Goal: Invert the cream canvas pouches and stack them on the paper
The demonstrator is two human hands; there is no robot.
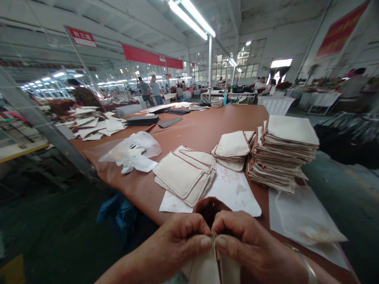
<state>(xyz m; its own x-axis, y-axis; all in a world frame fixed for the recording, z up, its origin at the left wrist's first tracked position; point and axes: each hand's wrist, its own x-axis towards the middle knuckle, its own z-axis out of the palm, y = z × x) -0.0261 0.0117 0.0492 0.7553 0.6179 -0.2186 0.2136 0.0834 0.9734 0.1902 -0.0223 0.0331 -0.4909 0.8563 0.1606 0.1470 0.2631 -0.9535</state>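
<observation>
My left hand [186,236] and my right hand [239,240] meet at the bottom centre, thumbs and forefingers pinching the edges of one stitched panel piece [204,268]. Its outside is cream, and a brown flap curls up behind my fingertips. The pinched edges stand side by side, with a dark gap running down between them. Just beyond my hands, several cream panels with brown edging [180,173] lie fanned on a white sheet [233,189]. A smaller pile of panels [232,146] sits to their right. Part of the held piece is hidden by my fingers and the frame's edge.
A tall stack of cream panels [287,150] rises at the right of the brown-covered table [207,122]. A plastic bag [133,150] lies at left, with dark pieces [143,119] and loose cream pieces [100,126] behind it. A metal post [47,122] stands left; people work farther back.
</observation>
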